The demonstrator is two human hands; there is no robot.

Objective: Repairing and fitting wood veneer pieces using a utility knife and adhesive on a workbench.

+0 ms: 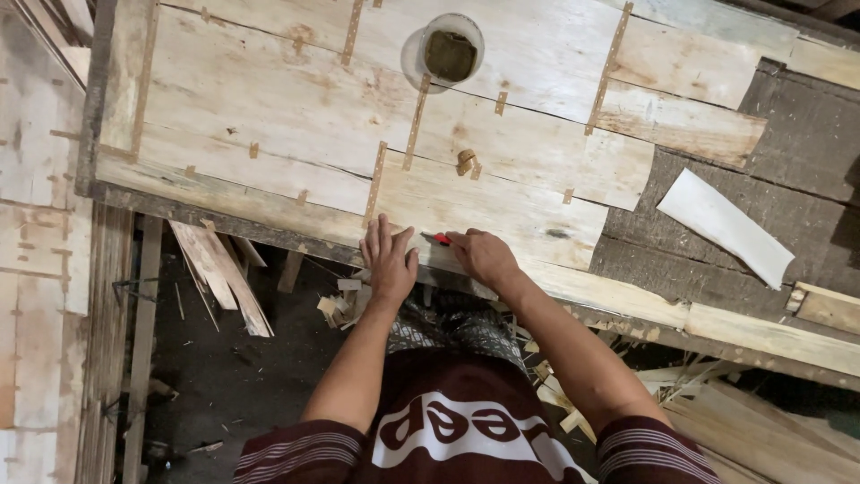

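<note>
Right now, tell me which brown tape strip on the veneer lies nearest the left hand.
The long strip ending just above the left hand fingertips. The other long strips sit farther up the veneer, near the cup or toward the right side.

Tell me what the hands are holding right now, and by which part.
The right hand grips a small red-handled tool by its handle; only the red tip shows. The left hand holds nothing, lying flat on the veneer sheet.
</note>
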